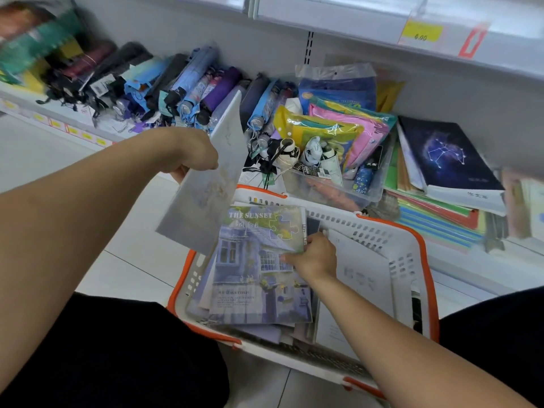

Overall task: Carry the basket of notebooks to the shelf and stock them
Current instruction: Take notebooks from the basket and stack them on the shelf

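Stocking is underway: left hand (191, 156) grips a pale notebook (206, 184) above the basket (412, 248); right hand (313, 257) pinches the sunset notebook (259, 266), next to lift toward the shelf (459, 269) beyond.

My left arm reaches forward and across, wrist bent, and my left hand (192, 156) grips a pale notebook (203, 184) at its edge, holding it tilted up. My right arm stretches in lower down; my right hand (313, 256) pinches the edge of a sunset-cover notebook (259, 260), thumb on top, knuckles facing me.
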Available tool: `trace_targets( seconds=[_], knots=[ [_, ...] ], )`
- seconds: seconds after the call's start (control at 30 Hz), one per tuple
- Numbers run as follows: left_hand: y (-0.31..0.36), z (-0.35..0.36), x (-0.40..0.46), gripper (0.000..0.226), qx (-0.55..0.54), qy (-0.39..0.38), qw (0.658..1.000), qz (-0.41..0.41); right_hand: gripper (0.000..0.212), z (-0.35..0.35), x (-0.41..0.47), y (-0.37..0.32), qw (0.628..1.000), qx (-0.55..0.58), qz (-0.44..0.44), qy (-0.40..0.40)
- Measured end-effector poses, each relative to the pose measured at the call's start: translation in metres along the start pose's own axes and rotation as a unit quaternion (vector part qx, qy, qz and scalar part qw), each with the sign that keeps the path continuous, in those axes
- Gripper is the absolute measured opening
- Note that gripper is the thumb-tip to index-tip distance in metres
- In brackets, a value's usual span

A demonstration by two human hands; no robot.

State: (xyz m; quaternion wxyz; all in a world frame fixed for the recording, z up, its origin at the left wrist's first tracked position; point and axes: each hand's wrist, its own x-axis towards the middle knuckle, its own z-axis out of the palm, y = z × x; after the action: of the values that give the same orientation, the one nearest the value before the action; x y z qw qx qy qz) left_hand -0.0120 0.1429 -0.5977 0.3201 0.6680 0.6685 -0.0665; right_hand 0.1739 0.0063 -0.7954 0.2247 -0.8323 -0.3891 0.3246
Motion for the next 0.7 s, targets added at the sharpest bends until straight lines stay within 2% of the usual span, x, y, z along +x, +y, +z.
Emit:
trace_targets(
  seconds=[0.1, 0.23, 0.37, 0.5, 0.63, 0.7],
  knots=[
    [0.001, 0.0, 0.003, 0.039, -0.007, -0.009, 1.0, 0.003, 0.04, 0.003, 0.005, 0.0, 0.999, 0.001, 0.032, -0.007],
    [0.008, 0.003, 0.005, 0.04, -0.001, -0.011, 1.0, 0.011, 0.032, 0.003, 0.02, 0.002, 0.993, 0.069, 0.083, -0.053],
    [0.008, 0.004, 0.006, 0.039, -0.009, -0.015, 1.0, 0.014, 0.025, -0.005, 0.022, 0.007, 0.99, 0.099, 0.072, -0.075],
    [0.007, 0.001, 0.004, 0.039, -0.008, -0.015, 1.0, 0.013, 0.01, -0.029, 0.017, 0.018, 0.978, 0.185, 0.05, -0.085],
    [0.004, -0.004, 0.006, 0.041, -0.025, -0.017, 0.999, 0.015, 0.015, -0.046, 0.018, 0.023, 0.961, 0.251, 0.096, -0.067],
    [0.005, -0.006, 0.005, 0.04, -0.035, -0.018, 0.999, 0.018, 0.023, -0.049, 0.017, 0.021, 0.94, 0.306, 0.114, -0.101]
  ],
)
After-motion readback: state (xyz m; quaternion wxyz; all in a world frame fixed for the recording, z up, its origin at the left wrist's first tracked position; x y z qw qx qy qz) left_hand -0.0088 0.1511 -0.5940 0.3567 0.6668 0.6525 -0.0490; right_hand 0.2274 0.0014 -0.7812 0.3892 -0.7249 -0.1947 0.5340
